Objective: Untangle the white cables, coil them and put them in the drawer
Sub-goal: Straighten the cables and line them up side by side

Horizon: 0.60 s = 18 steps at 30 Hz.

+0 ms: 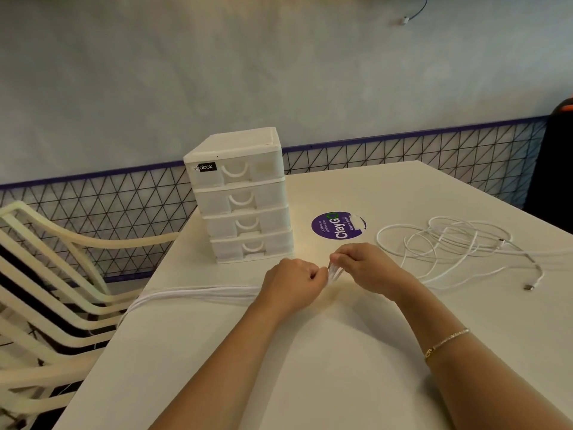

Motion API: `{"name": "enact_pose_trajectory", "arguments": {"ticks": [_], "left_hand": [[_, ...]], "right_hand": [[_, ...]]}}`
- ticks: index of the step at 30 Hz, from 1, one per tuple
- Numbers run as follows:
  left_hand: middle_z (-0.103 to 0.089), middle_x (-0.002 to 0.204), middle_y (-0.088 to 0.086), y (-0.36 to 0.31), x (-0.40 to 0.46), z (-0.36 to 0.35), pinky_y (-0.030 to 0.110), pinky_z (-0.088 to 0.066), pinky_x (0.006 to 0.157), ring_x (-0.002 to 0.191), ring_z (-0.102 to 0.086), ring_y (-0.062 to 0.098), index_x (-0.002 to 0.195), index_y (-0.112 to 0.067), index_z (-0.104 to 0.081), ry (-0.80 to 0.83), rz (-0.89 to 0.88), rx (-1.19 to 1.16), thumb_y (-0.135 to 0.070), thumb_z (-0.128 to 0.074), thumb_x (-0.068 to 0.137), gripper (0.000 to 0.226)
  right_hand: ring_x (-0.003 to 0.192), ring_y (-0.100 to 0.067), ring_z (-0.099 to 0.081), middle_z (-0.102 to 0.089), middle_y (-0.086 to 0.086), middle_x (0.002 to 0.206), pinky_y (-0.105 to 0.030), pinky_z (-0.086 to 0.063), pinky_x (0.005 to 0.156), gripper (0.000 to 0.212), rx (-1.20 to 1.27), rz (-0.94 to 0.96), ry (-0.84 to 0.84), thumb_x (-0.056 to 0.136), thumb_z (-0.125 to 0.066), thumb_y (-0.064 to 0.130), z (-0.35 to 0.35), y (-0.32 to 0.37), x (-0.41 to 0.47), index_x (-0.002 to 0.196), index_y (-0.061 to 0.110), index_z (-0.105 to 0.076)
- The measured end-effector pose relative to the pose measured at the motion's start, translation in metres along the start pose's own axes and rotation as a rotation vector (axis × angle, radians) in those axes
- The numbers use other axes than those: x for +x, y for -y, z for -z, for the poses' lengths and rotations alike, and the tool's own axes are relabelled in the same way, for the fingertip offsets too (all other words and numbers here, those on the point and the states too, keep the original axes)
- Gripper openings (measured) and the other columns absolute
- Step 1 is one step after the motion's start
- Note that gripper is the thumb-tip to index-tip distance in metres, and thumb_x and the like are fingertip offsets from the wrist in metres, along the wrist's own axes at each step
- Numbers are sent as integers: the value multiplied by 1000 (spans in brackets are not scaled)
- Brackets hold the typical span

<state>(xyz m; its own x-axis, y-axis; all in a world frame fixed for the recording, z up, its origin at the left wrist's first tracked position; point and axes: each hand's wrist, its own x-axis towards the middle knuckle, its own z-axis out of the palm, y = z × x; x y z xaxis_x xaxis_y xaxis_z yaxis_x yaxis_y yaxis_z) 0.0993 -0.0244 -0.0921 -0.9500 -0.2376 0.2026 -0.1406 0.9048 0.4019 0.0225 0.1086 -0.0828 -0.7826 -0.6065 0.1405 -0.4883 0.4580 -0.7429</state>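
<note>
**Both hands on one folded cable, in front of the drawer unit**

Head view. Start with what you cannot read here. The white drawer unit (240, 193) has four drawers, all pushed in, and their frosted fronts hide whatever is inside; you cannot tell whether any cable is stored there. The spot where your two hands meet is partly covered by your own knuckles, so the exact fold of the strands between them is hard to make out. The far left end of the bundle drops over the table (310, 367) edge and is lost against the stacked plastic chairs (46, 290). A dark shape with an orange rim, far to the right of the drawer unit, is cut off by the frame.

Your left hand (293, 282) sits just in front of the drawer unit, fingers curled into a fist around a bundled white cable (198, 293), whose parallel strands run out to the left along the table. Your right hand (361, 265), close beside the left, pinches the short looped end of that same bundle between thumb and fingertips. A thin bracelet (446, 341) circles your right wrist.

To the right of the drawer unit a round purple sticker (338, 225) lies flat on the table. Further right, the loose white cables (449, 243) lie in overlapping loops, still tangled, with one connector end trailing toward you.
</note>
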Motion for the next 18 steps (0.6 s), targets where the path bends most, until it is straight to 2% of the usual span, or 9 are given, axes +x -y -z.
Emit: {"name": "enact_pose_trajectory", "arguments": {"ticks": [3,6,9,13,16,18], "left_hand": [[-42,55,2,6,5,6,28,-30,53,62,-42,23,51,-12,-38,-62,46,11,-33,-43,91,46],[-44,57,3,15,15,12,28,-31,55,63,-42,24,50,-14,-39,-140,135,-33,-27,-42,90,42],[-35,52,0,17,12,9,29,-27,53,59,-35,22,49,-15,-34,-117,141,-80,-26,-43,89,43],[-36,55,0,19,5,3,31,-25,55,62,-36,21,49,-18,-32,38,108,-116,-34,-41,94,49],[-40,60,-2,24,3,11,30,-27,57,65,-39,20,52,-19,-34,61,130,-62,-42,-36,96,50],[-40,61,-3,30,-1,18,30,-28,58,65,-40,19,53,-20,-34,62,133,-8,-44,-34,97,50]], "right_hand": [[80,-16,-48,-57,1,78,-23,-34,64,31,-140,12,3,99,-41,24,-4,5,1,96,8,-68],[73,-10,-44,-51,8,74,-19,-30,60,37,-242,48,105,100,-37,26,-11,11,1,93,9,-69],[68,-7,-43,-47,13,68,-11,-30,60,36,-210,33,102,100,-37,26,-10,9,2,86,11,-67],[77,-15,-46,-51,12,69,-12,-32,62,32,-166,17,59,100,-38,25,-7,2,4,83,14,-63],[77,-17,-46,-55,0,77,-25,-33,63,35,-182,26,20,99,-38,26,-7,1,5,91,7,-66],[79,-18,-47,-56,-3,81,-27,-32,68,35,-190,24,-22,99,-37,25,-4,-2,5,95,6,-66]]}}
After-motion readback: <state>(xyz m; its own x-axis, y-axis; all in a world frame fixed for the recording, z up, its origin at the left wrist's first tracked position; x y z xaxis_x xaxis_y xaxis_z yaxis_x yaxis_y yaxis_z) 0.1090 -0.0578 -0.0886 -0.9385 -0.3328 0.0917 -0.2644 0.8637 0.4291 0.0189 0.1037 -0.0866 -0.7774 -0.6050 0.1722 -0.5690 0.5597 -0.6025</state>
